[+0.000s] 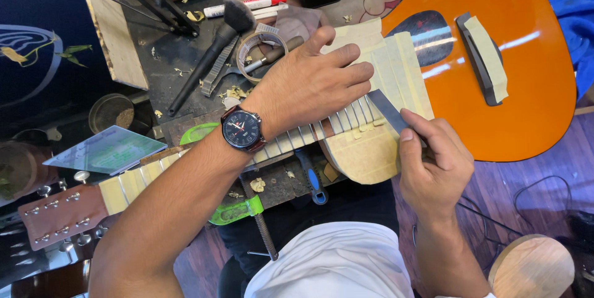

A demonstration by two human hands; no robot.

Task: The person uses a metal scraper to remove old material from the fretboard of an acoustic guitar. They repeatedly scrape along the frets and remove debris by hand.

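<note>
The right hand (433, 162) is nearest, and its grip is closed on a flat metal file (387, 111), which lies tilted on the taped upper frets. The left hand (315, 84) is open and flat, with the fingers pressing on the fretboard (297, 138) of the orange guitar (520, 69). The guitar lies across the surface (185, 63), with its headstock (59, 214) at the left. A wristwatch (242, 129) is on the left wrist. Farther away, near the left hand, are a roll of tape (260, 47), a black brush (216, 44) and a red marker (247, 4).
</note>
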